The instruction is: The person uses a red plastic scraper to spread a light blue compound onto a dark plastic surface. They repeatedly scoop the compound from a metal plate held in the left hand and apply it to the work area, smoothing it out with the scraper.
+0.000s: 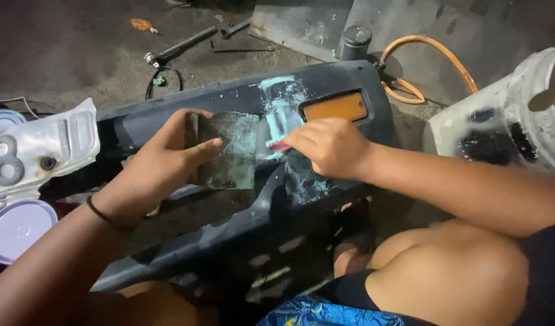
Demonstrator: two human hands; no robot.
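Observation:
A dark car bumper (241,235) lies across my lap, with an orange reflector lamp (336,107) set in its upper part. Pale green filler paste (281,99) is smeared on the bumper left of the lamp. My left hand (168,157) grips a flat dark board (232,151) smeared with the same paste, held against the bumper. My right hand (329,145) is closed on a small spreader (277,137), whose pale blade and reddish edge show at my fingertips, pressed to the pasted patch.
An orange hose (431,51) loops on the concrete floor behind the bumper, near a dark cylinder (354,41). A white bumper piece (513,115) stands at right. A number plate (23,154) and white lids (17,226) lie at left. A metal rod (180,45) lies beyond.

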